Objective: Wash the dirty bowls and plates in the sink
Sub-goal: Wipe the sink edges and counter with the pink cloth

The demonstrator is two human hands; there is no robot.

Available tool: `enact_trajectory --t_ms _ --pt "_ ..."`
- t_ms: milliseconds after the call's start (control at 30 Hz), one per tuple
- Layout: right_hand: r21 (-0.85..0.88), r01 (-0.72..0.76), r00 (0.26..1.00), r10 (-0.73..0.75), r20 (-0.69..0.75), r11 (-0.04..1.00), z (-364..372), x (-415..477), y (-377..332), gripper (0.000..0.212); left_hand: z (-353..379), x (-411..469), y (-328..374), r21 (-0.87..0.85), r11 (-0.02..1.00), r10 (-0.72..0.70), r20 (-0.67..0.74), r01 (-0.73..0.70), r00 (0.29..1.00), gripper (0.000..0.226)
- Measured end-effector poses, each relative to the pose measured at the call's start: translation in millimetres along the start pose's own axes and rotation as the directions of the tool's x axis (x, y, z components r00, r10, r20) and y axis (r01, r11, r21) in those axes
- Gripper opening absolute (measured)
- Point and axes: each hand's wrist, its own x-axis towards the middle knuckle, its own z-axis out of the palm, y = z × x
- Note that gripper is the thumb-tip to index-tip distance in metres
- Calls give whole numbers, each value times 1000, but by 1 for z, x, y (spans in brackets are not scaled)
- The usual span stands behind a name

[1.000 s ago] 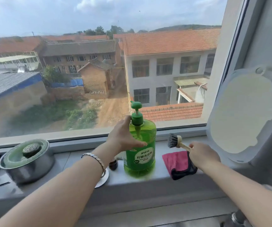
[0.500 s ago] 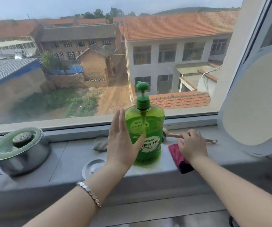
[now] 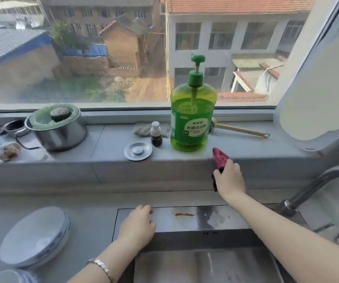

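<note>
Fingers of the left hand (image 3: 139, 225) rest curled and empty on the sink (image 3: 185, 220) rim, right of the stacked plates (image 3: 34, 236) on the worktop. Farther right, above the sink, the right hand (image 3: 228, 178) pinches a pink cloth (image 3: 220, 157) off the sill; its trailing end could likely topple the nearby detergent bottle (image 3: 191, 123).

Pink cloth (image 3: 220, 157) in right hand (image 3: 229, 178)

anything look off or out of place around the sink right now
Two things stand out. A rusty orange streak marks the steel ledge behind the sink. The sink strainer plug sits up on the windowsill beside a small dark bottle, not in the drain. Nothing looks spilled or tipped.
</note>
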Motion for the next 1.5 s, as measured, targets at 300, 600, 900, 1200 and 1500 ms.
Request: enact_trajectory --t_ms 300,600,900,1200,1500 --pt "-315 520 802 -326 501 794 128 -78 18 76 55 7 -60 180 982 64 -18 -60 998 53" --pt "-75 467 845 -420 332 881 191 -72 15 68 93 21 -64 184 978 140 -203 -103 969 35" --pt "-339 75 997 -73 18 938 115 -31 123 54 99 26 -68 253 954 246 -345 -163 906 28" --pt "-167 705 690 -612 387 689 175 -60 58 58 107 24 -53 187 981 105 -339 -43 935 17" --pt "-334 319 944 -269 189 887 53 7 217 54 144 22 21 333 849 510 -310 -410 803 37"
